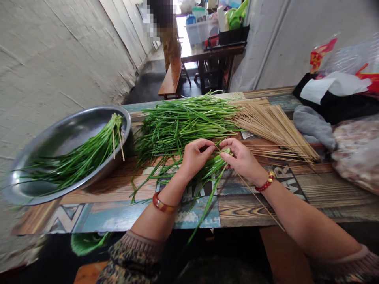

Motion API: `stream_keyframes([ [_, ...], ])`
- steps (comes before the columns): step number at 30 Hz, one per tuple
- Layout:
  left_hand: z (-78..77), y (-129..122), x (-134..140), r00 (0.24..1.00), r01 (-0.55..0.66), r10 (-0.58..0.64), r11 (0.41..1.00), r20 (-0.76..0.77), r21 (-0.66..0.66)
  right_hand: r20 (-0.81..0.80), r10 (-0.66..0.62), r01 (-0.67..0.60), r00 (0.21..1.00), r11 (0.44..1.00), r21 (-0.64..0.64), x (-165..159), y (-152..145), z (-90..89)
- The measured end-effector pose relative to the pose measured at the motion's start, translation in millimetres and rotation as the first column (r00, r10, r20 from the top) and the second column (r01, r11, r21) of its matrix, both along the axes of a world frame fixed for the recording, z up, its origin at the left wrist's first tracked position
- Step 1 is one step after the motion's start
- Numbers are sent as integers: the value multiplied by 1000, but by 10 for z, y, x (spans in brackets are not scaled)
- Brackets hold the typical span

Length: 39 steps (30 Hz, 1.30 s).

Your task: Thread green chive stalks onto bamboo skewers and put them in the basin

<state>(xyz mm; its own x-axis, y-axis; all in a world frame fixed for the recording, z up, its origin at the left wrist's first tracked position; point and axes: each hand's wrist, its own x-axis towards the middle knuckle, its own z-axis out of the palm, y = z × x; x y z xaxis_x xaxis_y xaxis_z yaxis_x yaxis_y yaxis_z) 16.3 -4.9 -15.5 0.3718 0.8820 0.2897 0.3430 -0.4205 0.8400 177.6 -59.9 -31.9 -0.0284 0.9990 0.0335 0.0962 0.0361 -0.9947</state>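
- Near the middle of the table's (248,211) front edge: small bunch of chives (211,169), stem ends to the right, leaves fanning left, one leaf dropping past the edge.
- Left hand (197,157): thumb and index tips together beside the stem ends; can't tell whether a stem or a skewer is between them.
- Right hand (241,159): thumb and fingers clamped on the stem ends.
- Long skewer (260,200): slants from under the right hand down to the front edge.
- Chive pile (186,122): behind the hands, reaching toward the back edge, leaves left, stems right.
- Skewer pile (272,126): right of the chive pile, fanned; a few loose ones along its front side.
- Metal basin (71,130): at the table's left end, tilted. Holds a second chive bunch (85,156), two skewers poking out near its stem end, over the rim.
- Right end of table: grey crumpled bundle (312,122), clear plastic bag (358,150) with pale contents (can't tell what), black cloth (340,105) at the back right corner with white paper (319,87) on top.
- Beyond the back edge: wooden bench (172,78), dark table with a clear bin (197,33), person standing, upper part pixelated.
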Motion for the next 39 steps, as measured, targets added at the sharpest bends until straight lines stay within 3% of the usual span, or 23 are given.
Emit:
stream_keyframes([
  [8,-16,-6,2,996,1,15,986,-92,169,19,50,-51,999,998,45,8,-4,40],
  [18,-61,0,-5,996,-40,46,996,-73,78,42,23,-24,999,999,31,6,9,4],
  [39,-93,30,-3,994,-59,70,991,-88,119,55,43,-45,998,998,37,9,2,9],
])
